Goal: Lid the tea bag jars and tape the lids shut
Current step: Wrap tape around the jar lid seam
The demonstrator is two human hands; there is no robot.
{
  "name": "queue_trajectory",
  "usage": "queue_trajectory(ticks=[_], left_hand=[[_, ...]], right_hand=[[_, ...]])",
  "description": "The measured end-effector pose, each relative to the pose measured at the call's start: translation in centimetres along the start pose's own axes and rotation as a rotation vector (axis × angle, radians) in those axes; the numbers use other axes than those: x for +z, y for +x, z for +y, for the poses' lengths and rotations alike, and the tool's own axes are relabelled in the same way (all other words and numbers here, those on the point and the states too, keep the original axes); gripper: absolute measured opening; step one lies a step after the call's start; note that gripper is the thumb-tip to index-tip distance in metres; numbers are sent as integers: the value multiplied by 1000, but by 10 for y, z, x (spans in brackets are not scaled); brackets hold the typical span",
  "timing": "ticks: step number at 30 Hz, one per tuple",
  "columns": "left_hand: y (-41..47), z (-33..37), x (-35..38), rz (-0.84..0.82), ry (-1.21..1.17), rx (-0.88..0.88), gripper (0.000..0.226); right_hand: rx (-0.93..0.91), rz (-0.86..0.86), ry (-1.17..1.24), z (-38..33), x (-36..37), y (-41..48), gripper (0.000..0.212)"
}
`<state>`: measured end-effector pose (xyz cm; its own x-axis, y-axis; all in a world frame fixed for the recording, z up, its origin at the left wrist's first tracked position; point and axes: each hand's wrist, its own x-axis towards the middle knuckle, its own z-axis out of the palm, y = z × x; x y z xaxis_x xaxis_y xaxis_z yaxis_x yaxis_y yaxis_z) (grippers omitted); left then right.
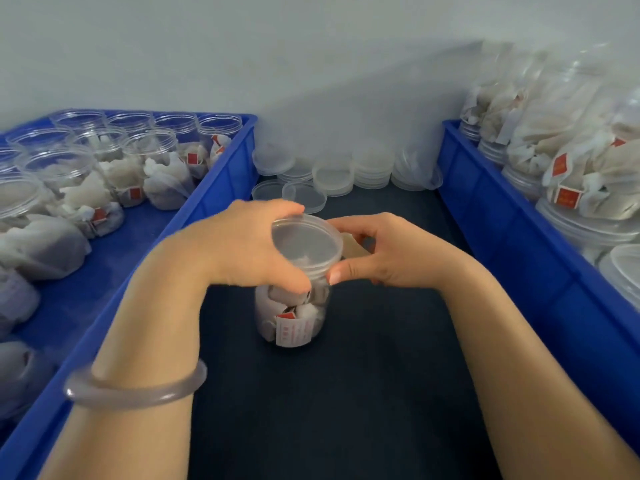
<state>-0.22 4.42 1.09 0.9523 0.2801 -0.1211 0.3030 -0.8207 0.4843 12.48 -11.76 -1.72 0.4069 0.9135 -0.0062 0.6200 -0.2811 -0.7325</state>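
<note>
Head view puts the jar (294,313) of tea bags upright on the dark mat (346,393) between our two forearms, with its clear lid (306,242) already on the mouth. Our left hand (242,244) is curled over the lid from the left, fingers on the far rim and thumb on the near side, gripping it. Our right hand (391,254) comes in from the right with fingers bent, pinching what looks like a tan strip (356,250) of tape against the lid's side, the thumb tip touching the rim; blur keeps us from being sure how much of the strip is stuck down. We judge this as the start of taping. The main risk is the lid sitting crooked or half-seated under the tape, since our left palm hides much of the rim from us. The strip could also fold onto itself or catch our thumb instead of bridging lid and jar wall. Pressing sideways from the right might tip the light jar, as only the left hand steadies it. Spare lids (334,174) lie stacked just behind, open jars (152,147) wait in the left crate (221,188), and closed ones fill the right crate (485,209).
</note>
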Motion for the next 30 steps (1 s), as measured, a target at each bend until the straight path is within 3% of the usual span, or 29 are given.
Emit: queue_trajectory(ticks=[2,4,9,15,18,25,30], left_hand=[[6,21,-7,-55,266,-56,103],[11,33,-4,-117,336,-54,92],[16,25,6,-92,187,55,92],[32,26,12,-8,59,173,82],[38,28,17,52,48,183,77],[39,25,10,-23,59,204,84],[38,22,12,-30,43,216,97]], right_hand=[[-20,26,-36,-6,4,1,51],[-39,8,-92,-9,5,0,56],[81,-13,-71,-2,-6,-8,75],[157,187,104,9,-7,-5,62],[139,195,129,10,-9,-6,57],[136,123,100,8,-18,-10,58],[95,198,-4,7,-12,-6,50]])
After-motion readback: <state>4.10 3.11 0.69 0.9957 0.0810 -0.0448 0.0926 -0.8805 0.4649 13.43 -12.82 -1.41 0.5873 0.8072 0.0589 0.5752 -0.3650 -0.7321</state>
